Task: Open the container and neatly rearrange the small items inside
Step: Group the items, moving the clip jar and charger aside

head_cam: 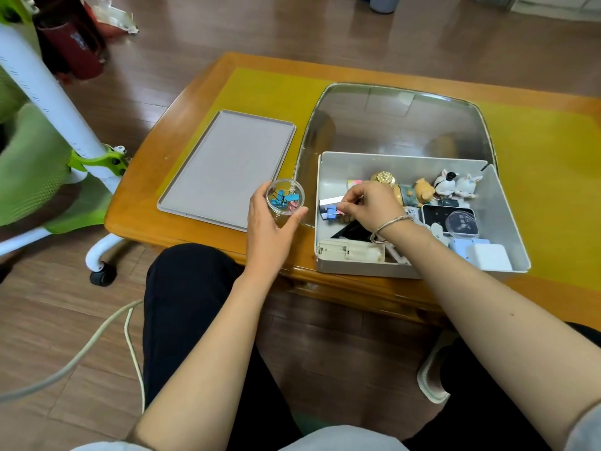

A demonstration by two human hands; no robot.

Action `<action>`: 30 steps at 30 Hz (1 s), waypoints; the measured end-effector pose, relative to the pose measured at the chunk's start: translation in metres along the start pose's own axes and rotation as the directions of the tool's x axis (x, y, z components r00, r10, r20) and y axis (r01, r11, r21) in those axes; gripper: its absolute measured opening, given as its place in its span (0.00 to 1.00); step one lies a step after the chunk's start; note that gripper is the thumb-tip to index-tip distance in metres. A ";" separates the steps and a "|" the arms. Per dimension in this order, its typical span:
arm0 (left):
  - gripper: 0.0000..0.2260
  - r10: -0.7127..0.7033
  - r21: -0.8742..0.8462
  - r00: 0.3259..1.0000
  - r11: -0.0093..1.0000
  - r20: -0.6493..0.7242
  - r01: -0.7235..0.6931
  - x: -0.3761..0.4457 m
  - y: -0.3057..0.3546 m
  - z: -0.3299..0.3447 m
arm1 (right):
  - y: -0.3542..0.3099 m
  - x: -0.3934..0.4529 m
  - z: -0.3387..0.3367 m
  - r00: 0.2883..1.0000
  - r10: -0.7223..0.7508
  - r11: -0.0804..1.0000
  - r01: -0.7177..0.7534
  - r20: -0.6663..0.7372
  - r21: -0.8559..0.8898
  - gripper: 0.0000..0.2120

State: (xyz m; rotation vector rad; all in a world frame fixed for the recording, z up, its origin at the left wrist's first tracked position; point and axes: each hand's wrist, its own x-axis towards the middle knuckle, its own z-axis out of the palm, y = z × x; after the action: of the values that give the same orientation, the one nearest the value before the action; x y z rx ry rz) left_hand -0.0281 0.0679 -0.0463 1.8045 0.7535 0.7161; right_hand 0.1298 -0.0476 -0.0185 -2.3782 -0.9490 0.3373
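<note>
- Two containers are in use: a grey box (507, 203) on the table (195, 102) and a small clear cup (285, 198).
- Left hand (271, 229) grips the cup beside the box; blue and pink clips lie inside.
- Right hand (370, 203) reaches into the box, pinching a blue clip (331, 212).
- Figurines (450, 187), a battery case (349, 252) and white blocks share the box.
- Its lid (227, 167) lies flat to the left.

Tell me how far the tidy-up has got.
Done: the lid lies off on the table, and some clips sit in the clear jar held by the left hand. In hand: the right hand pinches a clip in the container. Left: figurines, boxes and other loose items.
</note>
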 end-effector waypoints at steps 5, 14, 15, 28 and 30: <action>0.28 -0.025 -0.087 1.000 0.996 0.013 0.026 -0.001 0.006 0.002 | 0.001 -0.009 -0.016 0.987 0.098 0.979 -0.119 0.128 0.168 0.08; 0.26 0.055 -0.067 0.995 0.997 0.081 -0.049 -0.010 0.020 0.022 | 0.021 -0.038 -0.044 1.000 0.028 0.975 -0.025 -0.012 0.220 0.05; 0.26 0.060 -0.055 0.994 0.997 0.088 -0.056 -0.011 0.020 0.024 | 0.023 -0.039 -0.044 0.999 0.029 0.975 -0.025 -0.015 0.220 0.05; 0.28 0.051 -0.051 0.997 0.998 0.060 -0.048 -0.013 0.016 0.024 | 0.016 -0.023 -0.031 0.992 0.033 0.999 -0.029 0.125 -0.031 0.05; 0.28 0.057 -0.047 0.998 0.997 -0.001 -0.057 -0.011 0.015 0.021 | 0.006 -0.013 -0.020 0.989 0.006 0.997 0.005 0.148 -0.076 0.05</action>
State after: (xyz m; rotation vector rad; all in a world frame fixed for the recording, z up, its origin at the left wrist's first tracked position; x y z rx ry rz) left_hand -0.0167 0.0428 -0.0404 1.7895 0.6821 0.7652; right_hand 0.1325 -0.0680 -0.0050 -2.4497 -1.0459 0.4916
